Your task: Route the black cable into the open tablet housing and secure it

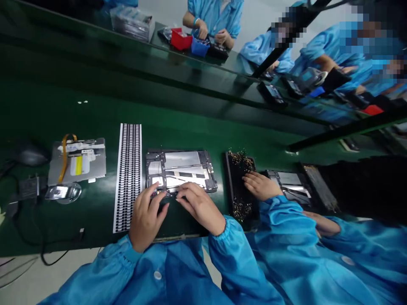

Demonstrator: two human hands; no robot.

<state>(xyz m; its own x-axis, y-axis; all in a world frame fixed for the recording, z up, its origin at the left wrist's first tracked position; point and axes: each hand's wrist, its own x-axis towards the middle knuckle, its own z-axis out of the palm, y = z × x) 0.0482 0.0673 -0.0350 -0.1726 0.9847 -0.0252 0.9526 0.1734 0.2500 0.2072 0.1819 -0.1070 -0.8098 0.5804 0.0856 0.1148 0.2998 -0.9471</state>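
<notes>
An opened tablet [182, 159] lies on the green worktop [95, 216] between a patterned sheet [129, 169] and a black tray [235, 178]. At the tablet's near edge, the left hand [145, 218] has fingers spread apart; the right hand [202, 207] has fingers bunched, pinching what, if anything, I cannot tell.

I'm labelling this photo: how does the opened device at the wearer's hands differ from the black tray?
The opened device is largely silver inside; the tray is black, with small golden pieces. The wearer's left hand and right hand are at the device's near edge; a co-worker's hand is over the tray. Both lie on the green table.
</notes>
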